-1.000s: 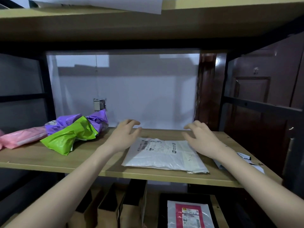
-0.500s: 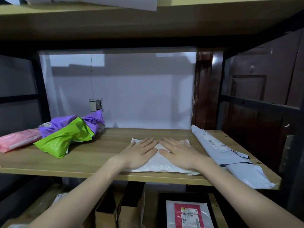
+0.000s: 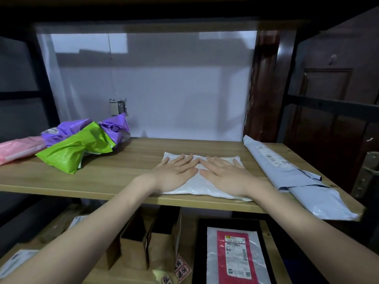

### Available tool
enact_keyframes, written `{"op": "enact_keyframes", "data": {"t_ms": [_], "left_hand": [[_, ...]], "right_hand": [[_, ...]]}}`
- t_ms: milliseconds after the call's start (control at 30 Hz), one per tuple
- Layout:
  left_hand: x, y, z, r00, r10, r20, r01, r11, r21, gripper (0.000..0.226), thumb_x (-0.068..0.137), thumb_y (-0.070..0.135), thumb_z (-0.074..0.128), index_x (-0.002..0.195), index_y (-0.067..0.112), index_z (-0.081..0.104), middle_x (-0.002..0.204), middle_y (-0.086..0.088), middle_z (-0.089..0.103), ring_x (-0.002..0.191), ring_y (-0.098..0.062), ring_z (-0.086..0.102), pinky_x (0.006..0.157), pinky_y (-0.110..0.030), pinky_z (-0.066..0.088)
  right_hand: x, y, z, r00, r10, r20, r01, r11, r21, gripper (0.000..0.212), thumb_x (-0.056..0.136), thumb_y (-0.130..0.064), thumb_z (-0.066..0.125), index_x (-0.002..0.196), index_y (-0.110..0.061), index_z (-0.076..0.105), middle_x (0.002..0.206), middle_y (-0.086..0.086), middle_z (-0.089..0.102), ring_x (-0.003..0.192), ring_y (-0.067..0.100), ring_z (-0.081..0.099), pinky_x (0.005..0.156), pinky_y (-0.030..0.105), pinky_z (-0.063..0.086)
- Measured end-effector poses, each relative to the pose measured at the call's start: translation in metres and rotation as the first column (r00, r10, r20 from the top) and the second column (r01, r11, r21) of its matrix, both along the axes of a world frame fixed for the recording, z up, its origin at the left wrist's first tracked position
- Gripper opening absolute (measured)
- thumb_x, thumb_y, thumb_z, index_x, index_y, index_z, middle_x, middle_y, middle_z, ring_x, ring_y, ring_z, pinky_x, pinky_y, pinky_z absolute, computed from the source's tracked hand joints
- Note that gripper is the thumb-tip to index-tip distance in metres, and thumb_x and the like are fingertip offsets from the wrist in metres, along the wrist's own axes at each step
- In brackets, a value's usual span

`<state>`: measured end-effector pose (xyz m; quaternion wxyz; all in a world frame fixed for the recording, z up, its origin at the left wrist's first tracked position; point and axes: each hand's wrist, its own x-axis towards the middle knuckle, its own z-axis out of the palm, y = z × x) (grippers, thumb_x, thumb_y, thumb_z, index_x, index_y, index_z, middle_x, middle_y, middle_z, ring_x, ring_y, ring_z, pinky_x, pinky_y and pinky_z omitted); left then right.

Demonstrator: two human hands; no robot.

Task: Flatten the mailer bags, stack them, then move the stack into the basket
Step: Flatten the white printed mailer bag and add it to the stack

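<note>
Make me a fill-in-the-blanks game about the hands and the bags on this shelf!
1. Both hands, the left hand and the right hand, press flat on the ____ mailer bag.
2. The crumpled green bag lies in front of a ____ one.
3. The grey bag lies to the ____ of the hands.

Missing words: white; purple; right

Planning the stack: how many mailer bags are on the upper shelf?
5: white mailer under both hands, grey mailer at right, green mailer, purple mailer and pink mailer at left. That pile may hide more.
</note>
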<state>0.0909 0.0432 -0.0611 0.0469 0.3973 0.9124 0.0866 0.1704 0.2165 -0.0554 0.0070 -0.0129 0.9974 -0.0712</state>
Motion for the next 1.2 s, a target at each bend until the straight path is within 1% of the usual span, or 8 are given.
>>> {"op": "enact_keyframes", "data": {"t_ms": [433,567,867,933,1067,1200], "left_hand": [[-0.0070,0.0016,-0.0038,1.000,0.009,0.021,-0.009,1.000,-0.012,0.049,0.098,0.052,0.010,0.144,0.046,-0.003,0.157,0.018,-0.009,0.143,-0.003,-0.014,0.118,-0.041,-0.010],[-0.0045,0.0011,-0.0019,1.000,0.001,0.025,-0.001,1.000,-0.020,0.049,0.098,0.051,0.011,0.145,0.044,-0.003,0.157,0.016,-0.010,0.144,-0.005,-0.014,0.118,-0.042,-0.009],[-0.0031,0.0013,0.0007,0.999,0.006,0.050,-0.006,1.000,-0.014,0.052,0.097,0.053,0.015,0.146,0.043,0.002,0.157,0.017,-0.008,0.144,-0.005,-0.012,0.118,-0.041,-0.009],[-0.0030,0.0010,0.0004,0.999,0.010,0.044,-0.010,1.000,-0.019,0.054,0.097,0.054,0.015,0.147,0.041,0.001,0.157,0.018,-0.007,0.144,-0.005,-0.011,0.118,-0.041,-0.008],[-0.0024,0.0013,0.0011,0.999,0.022,0.050,-0.022,1.000,0.005,0.063,0.096,0.055,0.016,0.150,0.029,-0.005,0.158,0.017,0.000,0.145,-0.004,-0.009,0.118,-0.037,-0.007],[0.0003,0.0022,0.0028,0.998,0.030,0.052,-0.030,1.000,0.005,0.065,0.097,0.053,0.020,0.150,0.027,-0.007,0.158,0.016,0.002,0.145,-0.005,-0.008,0.119,-0.038,-0.005]], "right_hand": [[0.0001,0.0007,-0.0008,0.999,0.004,0.042,-0.004,1.000,-0.004,0.056,0.097,-0.054,0.009,0.148,-0.037,-0.002,0.159,-0.010,-0.007,0.145,0.007,-0.011,0.116,0.046,-0.013],[-0.0012,0.0008,-0.0006,0.998,0.001,0.058,-0.002,1.000,0.010,0.056,0.096,-0.055,0.008,0.148,-0.037,-0.004,0.159,-0.010,-0.010,0.145,0.008,-0.013,0.115,0.047,-0.014],[-0.0034,0.0013,0.0002,0.996,-0.002,0.094,0.000,1.000,0.018,0.059,0.094,-0.060,0.008,0.147,-0.040,-0.005,0.158,-0.010,-0.011,0.145,0.009,-0.015,0.116,0.049,-0.013],[-0.0042,0.0015,0.0000,0.995,-0.002,0.096,0.000,1.000,0.020,0.059,0.093,-0.061,0.008,0.147,-0.042,-0.005,0.158,-0.010,-0.012,0.145,0.009,-0.014,0.116,0.049,-0.013],[-0.0061,0.0024,-0.0008,0.995,0.003,0.101,-0.006,1.000,0.026,0.059,0.093,-0.061,0.007,0.147,-0.041,-0.006,0.158,-0.011,-0.014,0.145,0.009,-0.017,0.116,0.049,-0.013],[-0.0062,0.0031,-0.0016,0.994,0.007,0.107,-0.008,1.000,0.012,0.061,0.093,-0.063,0.007,0.147,-0.040,-0.007,0.157,-0.011,-0.017,0.144,0.010,-0.020,0.115,0.049,-0.014]]}}
